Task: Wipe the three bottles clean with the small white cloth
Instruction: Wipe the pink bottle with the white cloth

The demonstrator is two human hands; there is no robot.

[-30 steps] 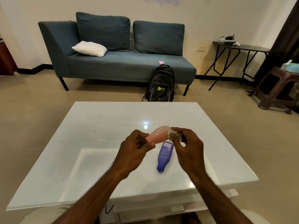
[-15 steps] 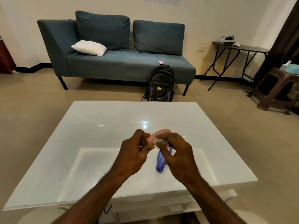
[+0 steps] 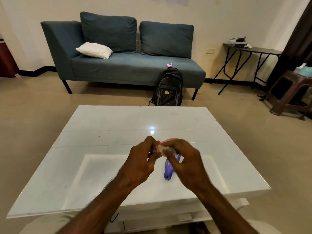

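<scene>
Two hands meet at the centre of the frame, above the glass table (image 3: 104,166). My left hand (image 3: 140,164) has its fingers curled shut around one end of the pink bottle (image 3: 166,142), of which only a thin strip shows past my knuckles. My right hand (image 3: 185,164) has its fingertips pressed together on the small white cloth (image 3: 162,150), pinching it against the pink bottle between the two hands. The cloth is blurred and mostly covered, so I cannot tell its fold or how much of the bottle it wraps.

Directly beneath my right hand, the blue bottle (image 3: 168,169) lies on its side on the table, its cap end pointing toward the lower edge of the frame. My right fingers overlap its upper part in the picture; whether they touch it I cannot tell. A third bottle cannot be made out.

Beyond the table, in the upper half of the frame, a black backpack (image 3: 168,88) stands on the floor against the front of a blue sofa (image 3: 131,68). A white cushion (image 3: 94,50) rests on the sofa's seat toward the left. A dark folding table (image 3: 251,49) stands at upper right, and a brown stool (image 3: 290,92) sits at the right edge.
</scene>
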